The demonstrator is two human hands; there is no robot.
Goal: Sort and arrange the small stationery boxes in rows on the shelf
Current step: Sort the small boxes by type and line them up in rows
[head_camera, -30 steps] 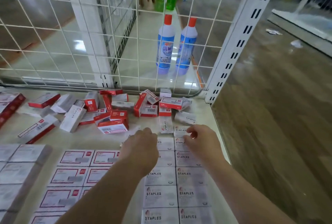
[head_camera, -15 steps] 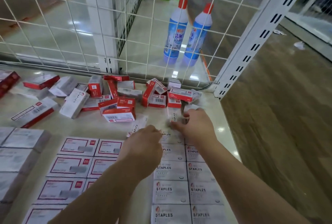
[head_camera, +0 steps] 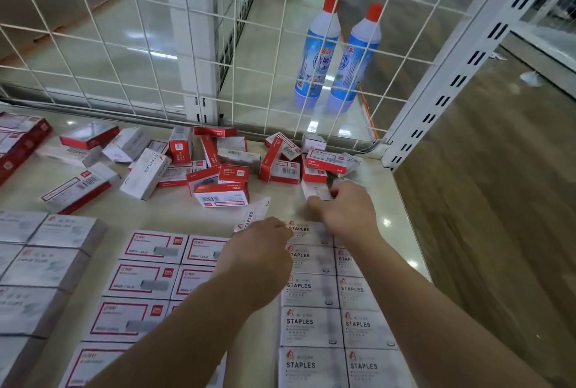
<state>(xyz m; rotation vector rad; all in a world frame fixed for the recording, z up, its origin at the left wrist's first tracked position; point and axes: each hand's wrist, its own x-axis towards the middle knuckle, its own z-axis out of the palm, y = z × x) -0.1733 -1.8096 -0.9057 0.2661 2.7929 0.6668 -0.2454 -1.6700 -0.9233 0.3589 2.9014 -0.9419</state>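
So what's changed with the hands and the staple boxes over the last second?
The right hand reached forward from the far end of the white STAPLES rows to the loose pile, and its fingers now pinch a small white box. The left hand stayed at the rows' far end. The red-bordered rows and red pile look unchanged.

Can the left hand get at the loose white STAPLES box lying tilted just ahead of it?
Probably yes: the left hand sits right beside the tilted white STAPLES box, nothing lies between them, and the right hand is busy farther right.
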